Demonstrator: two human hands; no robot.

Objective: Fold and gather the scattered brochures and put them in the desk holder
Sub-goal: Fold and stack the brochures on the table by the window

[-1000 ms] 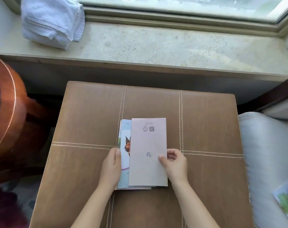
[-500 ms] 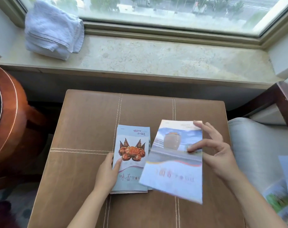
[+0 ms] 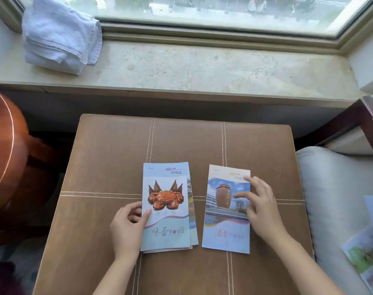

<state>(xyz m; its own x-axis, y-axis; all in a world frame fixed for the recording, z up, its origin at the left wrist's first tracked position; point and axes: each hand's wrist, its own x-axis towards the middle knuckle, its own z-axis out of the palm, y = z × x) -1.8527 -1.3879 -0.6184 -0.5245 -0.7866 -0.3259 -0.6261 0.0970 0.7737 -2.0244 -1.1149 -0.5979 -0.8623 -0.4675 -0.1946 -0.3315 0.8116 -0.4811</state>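
Observation:
A folded brochure with a crab picture tops a small stack on the brown leather ottoman. My left hand pinches the stack's left edge, thumb on the cover and fingers curled at the side. To the right, apart from the stack, a folded brochure with a jar picture lies flat. My right hand rests on its right half with fingers straight. No desk holder is in view.
More loose brochures lie on the white seat cushion at the right. A folded white towel sits on the marble windowsill. A round wooden piece of furniture stands at the left.
My right hand lifted the top brochure off the stack, turned it over and laid it flat to the right. The crab brochure is now uncovered. The camera tilted upward.

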